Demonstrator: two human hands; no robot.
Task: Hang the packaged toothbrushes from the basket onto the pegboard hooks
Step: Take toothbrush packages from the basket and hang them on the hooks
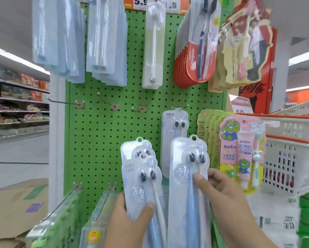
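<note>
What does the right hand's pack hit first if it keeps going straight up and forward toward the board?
Probably the matching pack already hanging on its hook, directly above the right hand's pack. Depth is unclear.

Middle row of the green pegboard (96, 140): three bare hooks (106, 102) stand open to approach from the front, with bare board below them. The fourth hook carries one hung toothbrush pack (174, 140). Upper row is crowded with hanging packs (106, 42) that overhang the bare hooks from above. Right side is blocked by the children's toothbrush packs (239, 154) and white baskets (291, 158). Lower left, long hooks holding packs (60, 221) project outward.
</note>
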